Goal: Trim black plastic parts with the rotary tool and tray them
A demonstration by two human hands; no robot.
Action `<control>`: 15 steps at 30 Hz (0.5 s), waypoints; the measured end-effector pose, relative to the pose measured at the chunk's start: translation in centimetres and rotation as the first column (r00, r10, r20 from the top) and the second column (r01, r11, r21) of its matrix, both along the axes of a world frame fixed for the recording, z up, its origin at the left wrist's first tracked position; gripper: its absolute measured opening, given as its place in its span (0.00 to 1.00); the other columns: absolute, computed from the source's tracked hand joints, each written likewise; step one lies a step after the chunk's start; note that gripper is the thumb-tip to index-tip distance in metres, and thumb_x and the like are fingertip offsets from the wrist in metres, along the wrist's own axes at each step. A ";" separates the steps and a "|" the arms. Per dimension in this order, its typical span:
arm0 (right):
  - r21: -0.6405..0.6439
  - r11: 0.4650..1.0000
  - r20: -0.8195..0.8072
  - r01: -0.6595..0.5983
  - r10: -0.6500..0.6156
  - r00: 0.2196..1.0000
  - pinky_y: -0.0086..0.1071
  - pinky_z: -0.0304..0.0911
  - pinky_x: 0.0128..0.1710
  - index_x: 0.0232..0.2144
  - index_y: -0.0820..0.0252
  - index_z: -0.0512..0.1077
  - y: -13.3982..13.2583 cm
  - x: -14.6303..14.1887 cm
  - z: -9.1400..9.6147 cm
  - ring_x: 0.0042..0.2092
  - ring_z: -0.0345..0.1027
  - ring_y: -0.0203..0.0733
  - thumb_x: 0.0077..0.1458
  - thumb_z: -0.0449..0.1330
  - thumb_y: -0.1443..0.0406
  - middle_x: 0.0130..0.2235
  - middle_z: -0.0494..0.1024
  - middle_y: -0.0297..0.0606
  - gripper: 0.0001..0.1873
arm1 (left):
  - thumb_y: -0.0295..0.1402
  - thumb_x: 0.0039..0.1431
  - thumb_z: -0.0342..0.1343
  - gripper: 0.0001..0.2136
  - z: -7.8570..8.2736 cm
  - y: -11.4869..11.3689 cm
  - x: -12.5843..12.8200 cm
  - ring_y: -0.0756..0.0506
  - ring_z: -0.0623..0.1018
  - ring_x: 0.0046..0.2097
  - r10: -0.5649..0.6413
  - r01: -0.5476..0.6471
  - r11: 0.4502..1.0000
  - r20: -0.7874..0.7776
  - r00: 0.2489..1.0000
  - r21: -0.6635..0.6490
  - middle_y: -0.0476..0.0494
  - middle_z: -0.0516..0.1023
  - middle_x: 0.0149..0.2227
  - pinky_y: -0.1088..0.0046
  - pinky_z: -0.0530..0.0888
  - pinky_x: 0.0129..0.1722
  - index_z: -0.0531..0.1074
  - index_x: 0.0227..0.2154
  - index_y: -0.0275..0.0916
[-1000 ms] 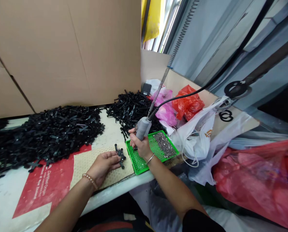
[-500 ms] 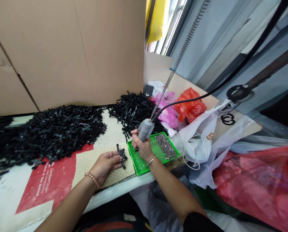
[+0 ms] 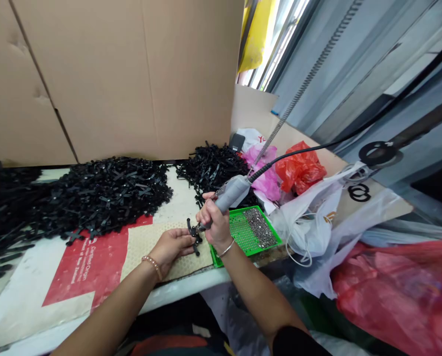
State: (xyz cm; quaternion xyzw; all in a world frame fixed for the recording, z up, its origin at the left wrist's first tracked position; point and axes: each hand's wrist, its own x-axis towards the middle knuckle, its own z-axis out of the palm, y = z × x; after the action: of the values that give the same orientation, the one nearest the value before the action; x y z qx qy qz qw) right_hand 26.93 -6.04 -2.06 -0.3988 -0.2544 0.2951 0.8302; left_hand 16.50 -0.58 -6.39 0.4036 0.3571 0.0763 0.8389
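My left hand pinches a small black plastic part with crossed arms, just over the beige textured mat. In my right hand is a grey electric screwdriver, gripped round its body and tilted. Its tip points down and left and meets the black part, or comes very close to it; the exact contact is too small to make out. Beneath and right of my right hand lies a green perforated tray, with many small metal screws heaped on its right side.
Large piles of black parts lie at the left, with another pile behind the tray. A coil spring and black cable run up from the screwdriver. Plastic bags crowd the right; a cardboard wall stands behind.
My right hand has swung the screwdriver left from over the tray to the black part, tilting it more. My left hand still holds the part. The whole view has shifted slightly.
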 end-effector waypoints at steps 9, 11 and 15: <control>-0.023 0.999 0.010 0.028 -0.027 1.000 0.24 0.54 0.20 0.34 0.60 0.67 0.1 0.3 -0.5 0.16 0.47 0.28 0.47 0.65 0.56 0.14 0.55 0.20 0.17 | 0.21 0.42 0.64 0.08 -0.6 0.1 0.0 0.52 0.75 0.30 -0.020 0.020 1.000 0.014 1.000 -0.001 0.45 0.77 0.29 0.77 0.76 0.33 0.77 0.29 0.31; -0.020 1.000 0.008 0.023 -0.023 1.000 0.24 0.53 0.20 0.34 0.60 0.67 0.2 0.3 -0.6 0.16 0.46 0.28 0.47 0.65 0.57 0.15 0.56 0.20 0.17 | 0.21 0.42 0.64 0.08 -0.5 0.1 0.0 0.51 0.75 0.30 -0.023 0.023 1.000 0.011 1.000 -0.002 0.44 0.78 0.30 0.77 0.75 0.33 0.77 0.29 0.31; -0.025 0.999 0.014 0.024 -0.024 1.000 0.24 0.52 0.20 0.34 0.60 0.67 0.3 0.3 -0.7 0.16 0.46 0.28 0.47 0.65 0.56 0.14 0.55 0.20 0.17 | 0.21 0.42 0.64 0.08 -0.1 0.0 -0.1 0.51 0.76 0.30 -0.019 0.019 1.000 0.013 1.000 0.006 0.44 0.78 0.31 0.77 0.75 0.33 0.77 0.29 0.32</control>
State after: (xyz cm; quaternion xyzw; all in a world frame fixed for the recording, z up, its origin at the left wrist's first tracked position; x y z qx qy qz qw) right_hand 27.21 -5.74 -2.76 -0.4141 -0.2518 0.2856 0.8268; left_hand 16.44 -0.58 -6.46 0.4089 0.3473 0.0720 0.8408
